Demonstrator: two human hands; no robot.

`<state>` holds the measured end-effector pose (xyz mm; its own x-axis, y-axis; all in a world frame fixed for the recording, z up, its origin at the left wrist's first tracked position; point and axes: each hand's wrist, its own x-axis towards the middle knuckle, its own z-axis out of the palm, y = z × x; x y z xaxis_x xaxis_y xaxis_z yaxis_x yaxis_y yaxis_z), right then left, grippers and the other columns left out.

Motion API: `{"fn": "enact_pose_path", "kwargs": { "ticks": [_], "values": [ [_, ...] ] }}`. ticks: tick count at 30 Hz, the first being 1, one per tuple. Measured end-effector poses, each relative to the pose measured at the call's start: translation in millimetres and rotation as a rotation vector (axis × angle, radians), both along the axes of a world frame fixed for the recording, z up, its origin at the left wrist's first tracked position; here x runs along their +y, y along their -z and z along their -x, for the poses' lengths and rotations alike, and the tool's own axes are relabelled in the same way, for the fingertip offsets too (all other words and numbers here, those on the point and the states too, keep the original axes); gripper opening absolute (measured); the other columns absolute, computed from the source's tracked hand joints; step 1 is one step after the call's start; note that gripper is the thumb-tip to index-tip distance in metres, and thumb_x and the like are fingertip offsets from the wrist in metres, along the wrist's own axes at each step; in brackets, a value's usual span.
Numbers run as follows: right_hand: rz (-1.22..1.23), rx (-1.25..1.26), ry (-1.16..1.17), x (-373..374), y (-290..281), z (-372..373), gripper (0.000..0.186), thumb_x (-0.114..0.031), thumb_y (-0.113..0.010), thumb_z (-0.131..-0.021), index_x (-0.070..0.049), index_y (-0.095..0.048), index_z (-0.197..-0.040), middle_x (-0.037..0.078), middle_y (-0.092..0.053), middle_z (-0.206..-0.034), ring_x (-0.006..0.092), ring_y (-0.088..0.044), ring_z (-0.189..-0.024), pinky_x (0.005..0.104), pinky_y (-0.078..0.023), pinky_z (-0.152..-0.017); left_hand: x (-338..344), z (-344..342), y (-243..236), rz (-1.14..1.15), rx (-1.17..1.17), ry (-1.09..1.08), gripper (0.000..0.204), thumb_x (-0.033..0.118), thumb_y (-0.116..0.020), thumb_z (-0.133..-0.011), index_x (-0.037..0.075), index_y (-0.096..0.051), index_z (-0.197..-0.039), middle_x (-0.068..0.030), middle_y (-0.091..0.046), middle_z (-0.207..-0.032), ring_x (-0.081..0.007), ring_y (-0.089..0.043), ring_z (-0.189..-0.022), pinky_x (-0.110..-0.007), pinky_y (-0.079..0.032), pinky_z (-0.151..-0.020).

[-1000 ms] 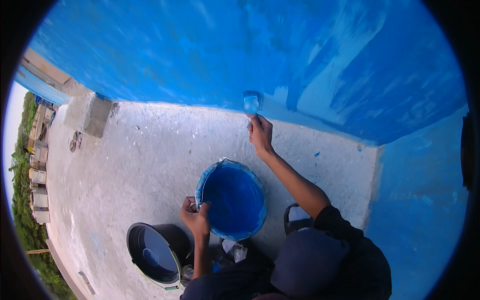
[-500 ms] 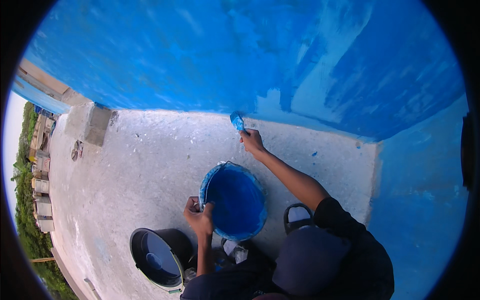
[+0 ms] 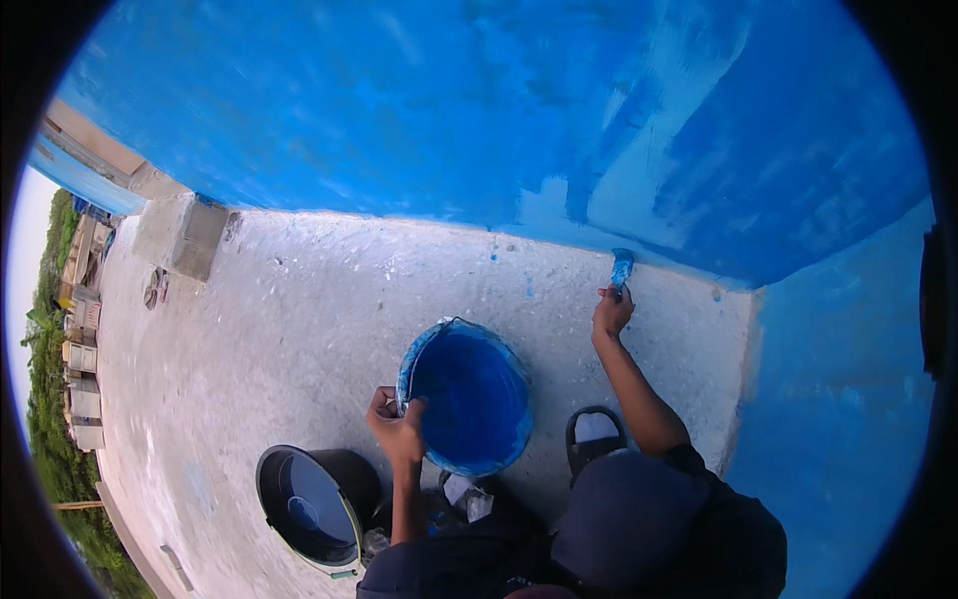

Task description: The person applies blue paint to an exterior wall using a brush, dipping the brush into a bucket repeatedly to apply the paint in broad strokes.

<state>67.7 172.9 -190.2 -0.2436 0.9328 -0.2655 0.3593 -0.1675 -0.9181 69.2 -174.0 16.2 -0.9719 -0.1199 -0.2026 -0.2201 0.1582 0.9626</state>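
My left hand [image 3: 399,427] grips the left rim of a paint bucket [image 3: 526,424], thumb over the inside edge. Blue paint [image 3: 469,404] coats the inside, and dried smears cover the rim. Out to the right, my right hand [image 3: 613,311] is closed around the handle of a paintbrush [image 3: 622,268]. Its blue bristles point up toward the foot of the blue wall [image 3: 399,120], close to where the wall meets the floor. Paler unpainted patches [image 3: 639,180] show on the wall just above the brush.
A black bucket [image 3: 351,479] with greyish liquid stands left of my legs. My sandalled foot [image 3: 597,427] rests on the pale concrete floor [image 3: 279,349]. A side wall [image 3: 838,429] rises on the right. A concrete block [image 3: 185,235] juts out at the far left, with sandals [image 3: 157,288] below it.
My right hand has carried the brush to the right along the foot of the wall. Fresh blue drips show on the floor near its former place. My left hand stays on the bucket rim.
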Motion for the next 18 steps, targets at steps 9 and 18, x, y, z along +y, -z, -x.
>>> {"fn": "enact_pose_path", "kwargs": {
  "ticks": [9,18],
  "values": [
    [0.036,0.064,0.017,-27,-27,50,0.038,-0.011,-0.044,-0.096,0.006,-0.051,-0.129,0.016,-0.067,-0.088,0.0272,-0.065,-0.080,0.0402,-0.049,-0.076,9,2,-3,0.079,-0.006,0.030,0.015,0.001,-0.066,-0.075,0.004,-0.051,-0.078,-0.0013,-0.060,-0.059,-0.0035,-0.044,-0.048,-0.020,-0.031,-0.048],
    [0.145,0.087,-0.704,-108,-51,118,0.034,-0.017,-0.050,-0.097,-0.002,-0.059,-0.126,0.014,-0.070,-0.086,0.0233,-0.064,-0.070,0.0398,-0.047,-0.065,7,1,2,0.093,0.021,0.042,0.013,0.000,-0.064,-0.076,0.003,-0.052,-0.080,-0.0016,-0.061,-0.060,-0.0034,-0.046,-0.048,-0.019,-0.033,-0.048]
  ]
}}
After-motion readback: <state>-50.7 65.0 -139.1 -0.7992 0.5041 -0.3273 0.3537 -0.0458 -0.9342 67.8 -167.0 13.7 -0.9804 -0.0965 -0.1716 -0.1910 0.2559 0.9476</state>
